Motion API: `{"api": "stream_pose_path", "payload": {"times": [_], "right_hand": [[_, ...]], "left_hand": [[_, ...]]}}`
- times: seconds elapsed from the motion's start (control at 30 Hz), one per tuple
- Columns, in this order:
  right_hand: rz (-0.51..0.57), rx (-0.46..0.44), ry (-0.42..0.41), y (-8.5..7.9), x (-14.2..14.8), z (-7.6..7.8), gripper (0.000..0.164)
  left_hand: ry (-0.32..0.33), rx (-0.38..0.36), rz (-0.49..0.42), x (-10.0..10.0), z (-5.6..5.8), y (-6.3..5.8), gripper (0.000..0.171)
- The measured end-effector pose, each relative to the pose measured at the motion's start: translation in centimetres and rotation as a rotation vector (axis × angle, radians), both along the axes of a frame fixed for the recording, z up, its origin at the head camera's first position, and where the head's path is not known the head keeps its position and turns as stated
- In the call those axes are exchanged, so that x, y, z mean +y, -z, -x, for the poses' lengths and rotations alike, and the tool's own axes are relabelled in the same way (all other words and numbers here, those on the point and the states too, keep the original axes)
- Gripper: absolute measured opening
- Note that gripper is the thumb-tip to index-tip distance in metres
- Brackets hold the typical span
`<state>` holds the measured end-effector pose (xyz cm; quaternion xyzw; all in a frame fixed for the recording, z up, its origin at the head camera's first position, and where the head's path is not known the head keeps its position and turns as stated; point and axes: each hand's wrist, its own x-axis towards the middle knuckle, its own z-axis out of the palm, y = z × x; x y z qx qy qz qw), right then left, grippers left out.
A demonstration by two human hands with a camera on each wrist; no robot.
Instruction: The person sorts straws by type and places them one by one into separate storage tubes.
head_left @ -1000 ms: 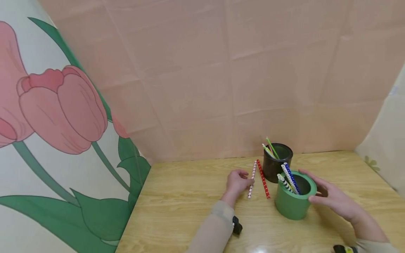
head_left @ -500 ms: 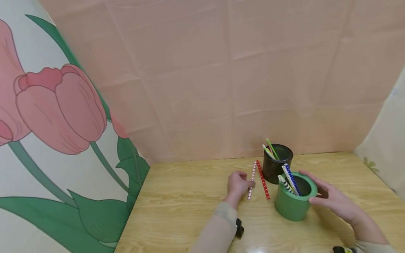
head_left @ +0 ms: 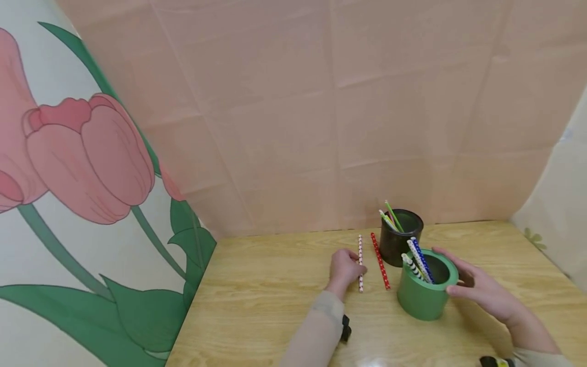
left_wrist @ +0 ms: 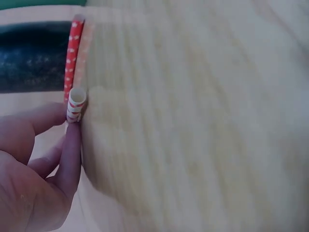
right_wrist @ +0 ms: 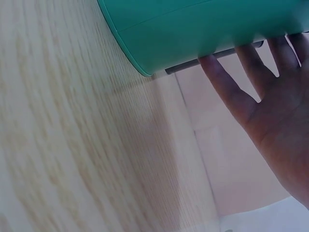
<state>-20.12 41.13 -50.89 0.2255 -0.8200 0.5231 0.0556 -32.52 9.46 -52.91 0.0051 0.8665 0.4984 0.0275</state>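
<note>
My left hand (head_left: 345, 267) pinches a white paper straw with a red pattern (head_left: 360, 244) between thumb and fingers, low over the table. In the left wrist view, the open end of this straw (left_wrist: 76, 99) faces the camera. A red straw with white dots (head_left: 380, 260) lies just right of it. My right hand (head_left: 488, 293) holds the right side of a green cup (head_left: 422, 300), thumb on the near side and fingers toward the far side. Several patterned straws (head_left: 421, 260), blue, white and black-striped, lean inside this cup. In the right wrist view, the fingertips touch the green wall (right_wrist: 169, 29).
A dark cup (head_left: 399, 244) with thin green, yellow and pink sticks (head_left: 393, 216) stands just behind the green cup. The wood-grain table (head_left: 257, 306) ends against a pinkish sheet (head_left: 275, 127) at the back. A tulip-painted wall (head_left: 87, 153) borders the left side.
The patterned white straw in my left hand has shifted left and turned from slanted to nearly straight, widening its gap from the red straw. The right hand stays at the green cup.
</note>
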Motion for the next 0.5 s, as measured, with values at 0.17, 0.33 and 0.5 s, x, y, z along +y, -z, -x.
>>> {"api": "stream_pose_path", "payload": {"times": [0.17, 0.33, 0.5], "right_hand": [[-0.008, 0.002, 0.004, 0.1, 0.06, -0.05, 0.084], [-0.02, -0.004, 0.021, -0.15, -0.12, -0.1, 0.084], [-0.026, -0.008, 0.029, -0.36, -0.24, -0.24, 0.084]], "left_hand": [[0.018, 0.017, -0.057, -0.36, 0.61, 0.55, 0.026], [-0.003, -0.06, -0.197, -0.46, 0.87, 0.84, 0.025], [0.009, -0.12, -0.312, -0.75, 0.53, 0.27, 0.024]]}}
